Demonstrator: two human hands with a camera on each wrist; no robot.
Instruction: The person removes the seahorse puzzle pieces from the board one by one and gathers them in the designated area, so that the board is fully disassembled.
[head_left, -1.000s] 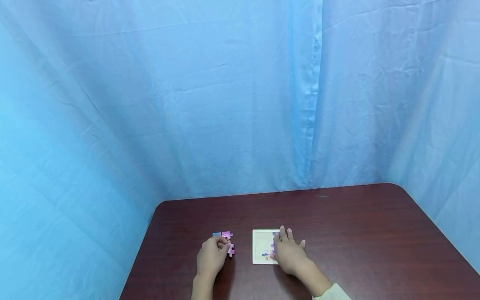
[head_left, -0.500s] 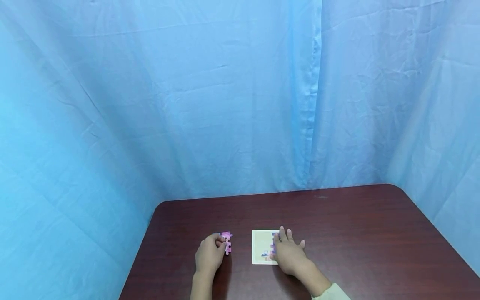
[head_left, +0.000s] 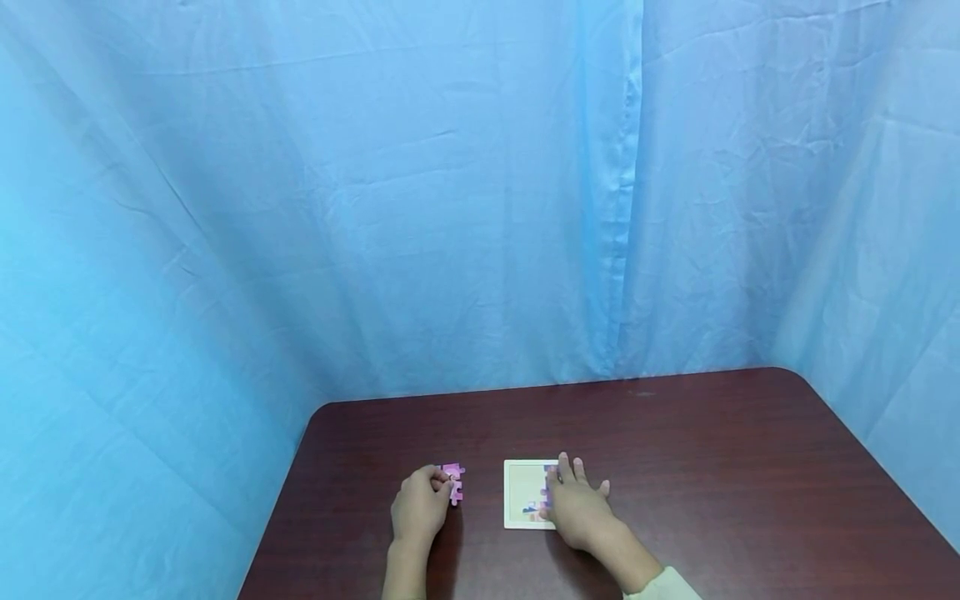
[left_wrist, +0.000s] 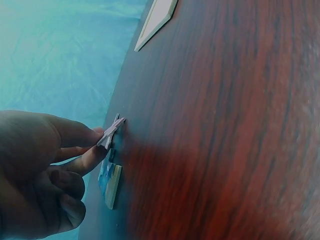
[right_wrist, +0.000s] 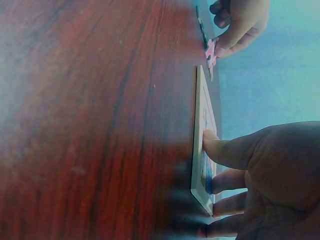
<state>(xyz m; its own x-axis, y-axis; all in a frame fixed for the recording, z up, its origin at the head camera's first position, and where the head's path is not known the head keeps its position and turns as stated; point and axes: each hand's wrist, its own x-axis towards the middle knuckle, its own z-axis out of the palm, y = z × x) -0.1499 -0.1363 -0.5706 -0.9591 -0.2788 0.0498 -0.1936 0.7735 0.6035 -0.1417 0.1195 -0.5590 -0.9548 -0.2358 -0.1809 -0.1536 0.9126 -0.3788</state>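
Between thumb and index finger, my left hand (head_left: 418,505) pinches a pink jigsaw piece (head_left: 456,492). The left wrist view shows the pinched piece (left_wrist: 112,132) tilted and seen nearly edge-on, above other jigsaw pieces (left_wrist: 106,175) on the table. One of these, a pink and purple piece (head_left: 452,469), shows just beyond the fingers; the hand hides the rest. To the right lies a shallow cream puzzle tray (head_left: 507,498). Spread over its right side, my right hand (head_left: 583,506) touches the tray and covers part of the fitted pieces (head_left: 534,510).
Both hands work over a dark reddish-brown wooden table (head_left: 675,450) with rounded far corners. Light blue curtains (head_left: 465,208) hang behind it and at both sides. A strip of table separates the tray from the loose pieces.
Over the last second my left hand has shifted slightly left with the pinched jigsaw piece, which has turned a little. My right hand and the tray stay in place.
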